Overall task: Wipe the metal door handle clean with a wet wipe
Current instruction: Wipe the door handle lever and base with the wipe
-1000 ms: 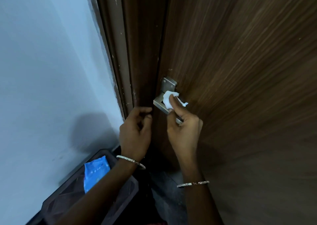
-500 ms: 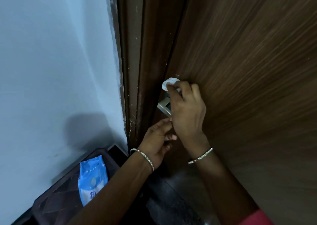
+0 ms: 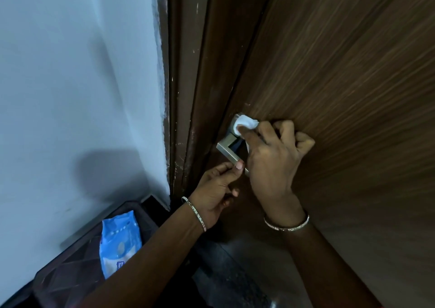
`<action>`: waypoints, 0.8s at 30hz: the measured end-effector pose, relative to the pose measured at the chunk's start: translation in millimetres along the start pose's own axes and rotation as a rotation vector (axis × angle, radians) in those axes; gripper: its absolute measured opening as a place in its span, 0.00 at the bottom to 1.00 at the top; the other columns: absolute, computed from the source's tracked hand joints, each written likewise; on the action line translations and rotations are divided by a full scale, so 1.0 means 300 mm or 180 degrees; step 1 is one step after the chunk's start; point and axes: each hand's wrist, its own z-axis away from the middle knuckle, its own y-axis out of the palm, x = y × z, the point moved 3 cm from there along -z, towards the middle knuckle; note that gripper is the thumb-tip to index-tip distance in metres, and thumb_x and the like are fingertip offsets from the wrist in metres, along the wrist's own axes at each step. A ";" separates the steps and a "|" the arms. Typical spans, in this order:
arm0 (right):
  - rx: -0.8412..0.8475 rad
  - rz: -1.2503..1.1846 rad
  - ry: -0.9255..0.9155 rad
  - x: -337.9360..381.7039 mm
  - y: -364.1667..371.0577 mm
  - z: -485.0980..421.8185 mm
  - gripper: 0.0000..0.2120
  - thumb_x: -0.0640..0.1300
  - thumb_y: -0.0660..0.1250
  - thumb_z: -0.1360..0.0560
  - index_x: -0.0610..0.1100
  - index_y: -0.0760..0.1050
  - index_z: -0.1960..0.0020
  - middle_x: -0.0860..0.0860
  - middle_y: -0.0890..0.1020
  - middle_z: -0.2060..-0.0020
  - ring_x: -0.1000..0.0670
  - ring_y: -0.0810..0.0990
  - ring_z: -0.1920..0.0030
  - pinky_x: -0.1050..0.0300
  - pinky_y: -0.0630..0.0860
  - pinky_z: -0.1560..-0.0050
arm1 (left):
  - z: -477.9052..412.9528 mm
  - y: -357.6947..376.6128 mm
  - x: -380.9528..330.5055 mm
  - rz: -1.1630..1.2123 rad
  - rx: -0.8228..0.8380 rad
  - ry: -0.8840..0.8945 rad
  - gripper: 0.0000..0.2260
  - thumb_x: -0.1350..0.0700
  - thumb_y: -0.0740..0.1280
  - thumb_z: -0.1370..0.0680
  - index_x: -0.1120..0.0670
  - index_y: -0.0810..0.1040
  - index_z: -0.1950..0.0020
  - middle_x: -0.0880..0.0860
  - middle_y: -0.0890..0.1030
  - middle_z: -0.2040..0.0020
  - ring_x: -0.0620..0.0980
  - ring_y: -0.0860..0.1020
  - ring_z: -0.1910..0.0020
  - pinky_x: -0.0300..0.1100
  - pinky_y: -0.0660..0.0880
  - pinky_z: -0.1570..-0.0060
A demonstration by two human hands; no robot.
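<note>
A brushed metal door handle [image 3: 227, 149] juts from the dark brown wooden door [image 3: 341, 84] near its left edge. My right hand [image 3: 274, 157] grips a crumpled white wet wipe [image 3: 246, 124] and presses it with the thumb against the square base plate at the top of the handle. My left hand [image 3: 217, 187] sits just below, its fingers curled, with thumb and forefinger pinching the lever's lower end. The far part of the lever is hidden behind my right hand.
A blue and white pack of wet wipes [image 3: 120, 239] lies on a dark quilted stool or box [image 3: 70, 267] at the lower left. A pale blue wall [image 3: 70, 84] stands left of the brown door frame [image 3: 186, 72]. Dark floor shows below.
My left hand left the door edge and came to the lever's end. My right hand carried the wipe up from the lever to the base plate.
</note>
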 end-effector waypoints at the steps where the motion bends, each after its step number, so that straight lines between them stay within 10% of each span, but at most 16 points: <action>1: 0.0041 0.0033 -0.0031 -0.005 -0.003 -0.001 0.10 0.47 0.71 0.24 0.55 0.84 0.44 0.55 0.83 0.58 0.51 0.69 0.49 0.49 0.60 0.50 | -0.002 -0.002 0.000 -0.0005 0.0016 0.0002 0.22 0.42 0.75 0.34 0.51 0.79 0.46 0.46 0.77 0.65 0.40 0.70 0.77 0.33 0.61 0.79; 6: 0.0180 0.0344 -0.0036 0.020 -0.003 -0.006 0.18 0.48 0.66 0.22 0.53 0.79 0.33 0.54 0.82 0.56 0.50 0.67 0.49 0.49 0.60 0.51 | -0.012 -0.011 0.011 0.0015 0.0064 0.0071 0.16 0.46 0.74 0.30 0.52 0.80 0.47 0.46 0.78 0.64 0.40 0.70 0.78 0.31 0.62 0.80; 12: 0.0184 0.0242 -0.0069 0.083 0.004 -0.077 0.12 0.43 0.62 0.20 0.49 0.84 0.47 0.52 0.83 0.51 0.49 0.69 0.49 0.53 0.61 0.53 | -0.021 -0.029 0.030 -0.0058 -0.0175 0.0061 0.12 0.62 0.66 0.23 0.62 0.78 0.40 0.50 0.77 0.69 0.41 0.69 0.80 0.32 0.58 0.79; 24: 0.0221 0.0007 -0.0438 0.030 -0.023 -0.058 0.12 0.40 0.63 0.20 0.44 0.83 0.42 0.50 0.84 0.56 0.47 0.71 0.51 0.52 0.63 0.56 | -0.011 -0.020 0.015 -0.0122 -0.0049 0.0265 0.13 0.46 0.73 0.29 0.50 0.83 0.48 0.44 0.82 0.61 0.40 0.70 0.78 0.31 0.60 0.79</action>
